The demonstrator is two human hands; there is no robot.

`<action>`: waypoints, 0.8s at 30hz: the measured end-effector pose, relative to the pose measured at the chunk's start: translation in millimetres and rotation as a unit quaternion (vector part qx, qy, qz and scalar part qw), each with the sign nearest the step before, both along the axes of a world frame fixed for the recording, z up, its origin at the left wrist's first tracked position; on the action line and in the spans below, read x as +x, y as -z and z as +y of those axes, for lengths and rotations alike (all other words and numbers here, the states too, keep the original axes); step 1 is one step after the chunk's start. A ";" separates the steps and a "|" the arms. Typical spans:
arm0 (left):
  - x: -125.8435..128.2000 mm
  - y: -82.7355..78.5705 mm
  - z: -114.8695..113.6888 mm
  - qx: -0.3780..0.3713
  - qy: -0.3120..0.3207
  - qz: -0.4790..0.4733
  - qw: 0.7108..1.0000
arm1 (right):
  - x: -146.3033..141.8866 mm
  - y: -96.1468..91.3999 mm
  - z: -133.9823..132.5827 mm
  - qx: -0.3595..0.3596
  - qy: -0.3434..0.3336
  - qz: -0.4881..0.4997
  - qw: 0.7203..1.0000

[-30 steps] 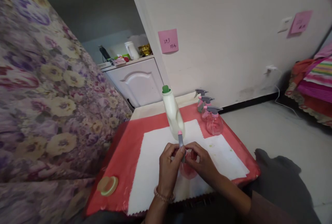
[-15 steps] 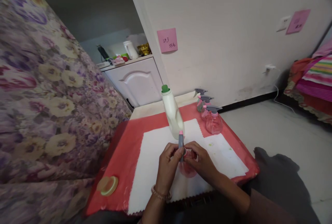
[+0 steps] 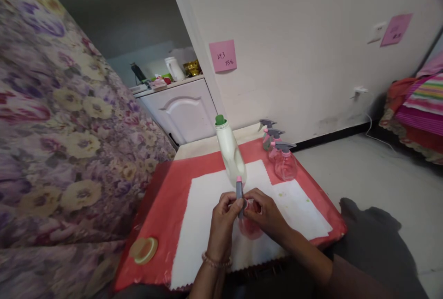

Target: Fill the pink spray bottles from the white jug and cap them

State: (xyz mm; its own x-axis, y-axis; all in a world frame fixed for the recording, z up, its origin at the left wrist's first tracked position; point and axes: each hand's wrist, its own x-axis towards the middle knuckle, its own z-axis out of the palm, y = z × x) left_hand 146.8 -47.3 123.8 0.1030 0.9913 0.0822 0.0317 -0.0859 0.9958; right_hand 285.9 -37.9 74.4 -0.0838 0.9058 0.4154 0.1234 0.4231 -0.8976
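Both my hands meet over a small pink spray bottle (image 3: 249, 228) standing on the white cloth (image 3: 204, 225). My left hand (image 3: 224, 225) has its fingers closed round the grey trigger head (image 3: 239, 191), whose pink-tipped nozzle points away from me. My right hand (image 3: 265, 216) is wrapped round the bottle's neck and top. Just beyond them a white jug with a green cap (image 3: 231, 151) stands upright.
Three more pink spray bottles (image 3: 282, 158) stand at the far right of the red-covered table (image 3: 166, 206). A round tan lid (image 3: 143, 249) lies at its near left. A floral sofa (image 3: 62, 142) is on the left, a white cabinet (image 3: 180, 110) behind.
My hands and the bottle stay in place; the fingers shift slightly round the trigger head. The view drifts a little.
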 end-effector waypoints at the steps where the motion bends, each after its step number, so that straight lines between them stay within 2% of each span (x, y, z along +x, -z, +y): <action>1: 0.3 -0.1 -0.4 -0.001 0.001 -0.007 1.000 | 0.3 -0.2 0.0 0.000 0.000 -0.002 1.000; 4: 2.0 -1.1 -2.3 0.003 0.004 -0.014 1.000 | -1.2 -0.2 -1.0 0.005 0.019 -0.013 1.000; 11: 7.2 -1.9 -5.8 0.008 -0.025 -0.002 1.000 | -14.8 4.6 -4.9 0.017 0.125 -0.017 0.992; 13: 8.0 -0.4 -6.1 0.005 -0.025 -0.014 1.000 | -12.6 2.4 -5.0 0.002 0.115 -0.019 0.993; 17: 8.9 3.5 -5.9 0.007 -0.024 -0.028 0.999 | -2.6 -4.2 -3.3 0.007 0.018 -0.024 1.000; 19: 9.8 4.6 -5.9 0.009 -0.029 -0.025 0.999 | -2.1 -4.2 -2.4 0.015 0.001 -0.018 1.000; 24: 12.0 5.9 -6.6 0.009 -0.039 -0.016 0.999 | -14.7 3.5 -2.5 0.004 0.111 -0.003 0.994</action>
State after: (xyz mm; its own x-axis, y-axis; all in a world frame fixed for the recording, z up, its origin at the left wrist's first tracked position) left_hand 158.9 -53.9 117.9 0.0226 0.9944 0.1029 0.0073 -0.1031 0.9946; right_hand 271.2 -40.4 70.9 0.1152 0.8988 0.4229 0.2197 0.3922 -0.8933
